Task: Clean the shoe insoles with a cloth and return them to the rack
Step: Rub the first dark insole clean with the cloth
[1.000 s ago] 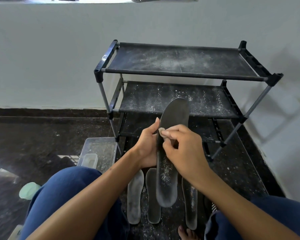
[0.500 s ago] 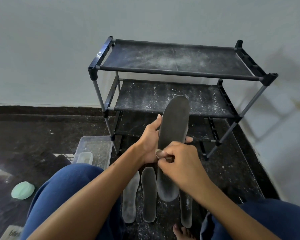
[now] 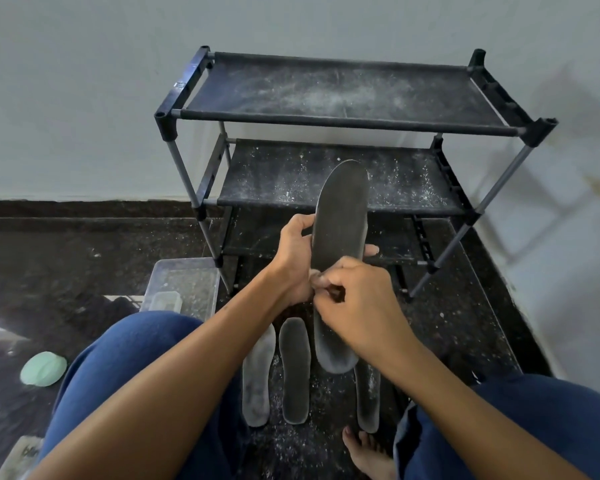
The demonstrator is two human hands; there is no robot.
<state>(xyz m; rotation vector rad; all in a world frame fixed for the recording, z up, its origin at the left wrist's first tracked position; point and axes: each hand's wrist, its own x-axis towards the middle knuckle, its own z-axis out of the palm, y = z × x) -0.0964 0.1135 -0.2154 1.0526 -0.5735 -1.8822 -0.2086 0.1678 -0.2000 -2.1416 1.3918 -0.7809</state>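
While the dark insole [image 3: 340, 216] is held upright in front of the rack [image 3: 343, 123] by the left hand [image 3: 293, 258], clamped round its edge, a small cloth [image 3: 315, 276] is pinched against its middle by the right hand [image 3: 357, 299]. Firm, overlapping strokes toward the heel at 6 o'clock would probably serve best, the grip being shifted so no strip is missed. Only a blurred "blin" can be read on a packet [image 3: 21, 457] at 7 o'clock.

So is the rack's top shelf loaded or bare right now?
Bare but dusty: the top shelf holds only white powder. One insole is in the hands, three insoles lie on the floor.
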